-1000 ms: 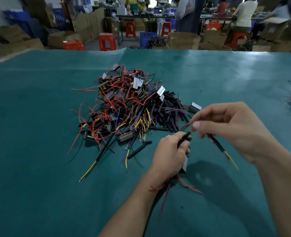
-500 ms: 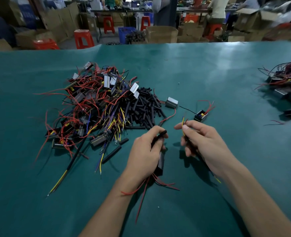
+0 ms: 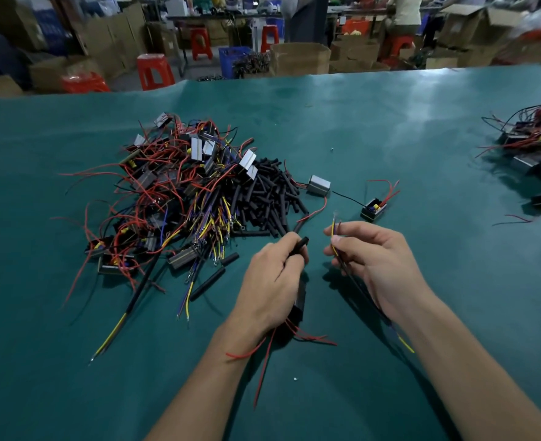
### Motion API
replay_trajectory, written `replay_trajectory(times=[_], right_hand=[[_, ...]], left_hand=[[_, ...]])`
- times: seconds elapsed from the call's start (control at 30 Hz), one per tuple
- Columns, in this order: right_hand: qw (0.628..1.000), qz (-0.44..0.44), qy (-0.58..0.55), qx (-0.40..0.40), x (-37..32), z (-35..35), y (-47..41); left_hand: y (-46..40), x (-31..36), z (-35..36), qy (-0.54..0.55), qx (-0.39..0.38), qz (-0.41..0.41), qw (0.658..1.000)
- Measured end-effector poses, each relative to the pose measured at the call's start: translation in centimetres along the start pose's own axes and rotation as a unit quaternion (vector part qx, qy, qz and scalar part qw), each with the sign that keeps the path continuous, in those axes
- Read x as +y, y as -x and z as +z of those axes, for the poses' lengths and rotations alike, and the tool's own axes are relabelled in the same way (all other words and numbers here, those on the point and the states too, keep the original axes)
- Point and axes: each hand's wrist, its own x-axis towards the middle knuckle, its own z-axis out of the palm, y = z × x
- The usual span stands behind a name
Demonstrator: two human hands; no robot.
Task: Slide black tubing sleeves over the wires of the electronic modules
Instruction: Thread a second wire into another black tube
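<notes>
My left hand [image 3: 270,281] grips a short black tubing sleeve [image 3: 299,244] between thumb and fingers and also holds a black module [image 3: 298,305] whose red wires [image 3: 263,354] trail toward me. My right hand [image 3: 375,259] pinches a bundle of yellow and purple wires [image 3: 335,229], tips pointing up; a black sleeve covers these wires lower down, and their yellow end [image 3: 404,343] shows past my wrist. A gap separates the sleeve tip from the wire tips. A heap of loose black sleeves [image 3: 269,194] lies just beyond my hands.
A big pile of modules with red, yellow and purple wires [image 3: 167,198] covers the green table [image 3: 72,377] at left. Two single modules [image 3: 318,184] [image 3: 373,210] lie beyond my right hand. Another module pile [image 3: 536,154] sits at far right. Stools and boxes stand behind.
My right hand has turned the wire bundle so its tips point up and drawn close beside my left hand. The view has swung right, revealing the far right pile.
</notes>
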Motion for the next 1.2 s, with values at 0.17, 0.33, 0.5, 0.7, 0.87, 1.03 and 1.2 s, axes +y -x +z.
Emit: replay_trajectory(times=[0.17,0.33,0.5,0.7,0.87,1.03,1.2], right_hand=[[1.000,-0.002,0.012,0.022,0.0,0.3,0.0],[0.993,-0.038,-0.055,0.095,-0.9,-0.8,-0.5],[0.964,-0.052,-0.242,0.097,-2.6,-3.4,-0.8],[0.983,-0.072,0.076,0.149,-2.9,-5.4,-0.8],[0.856,-0.106,0.413,0.294,-2.9,-5.9,-0.5],[0.803,-0.186,0.566,0.032,0.6,-0.5,-0.3],[0.798,-0.150,0.583,0.024,1.0,0.1,-1.1]], left_hand=[[0.0,-0.2,0.1,-0.019,0.015,0.020,0.999],[-0.1,-0.3,0.0,-0.032,0.014,0.009,0.999],[-0.2,-0.4,-0.1,-0.032,0.012,0.002,0.999],[-0.2,-0.3,-0.1,-0.034,0.019,0.006,0.999],[-0.3,-0.1,-0.1,-0.023,0.036,0.001,0.999],[-0.5,-0.2,0.0,-0.029,0.045,-0.002,0.999],[-0.5,-0.1,0.0,-0.028,0.055,-0.002,0.998]])
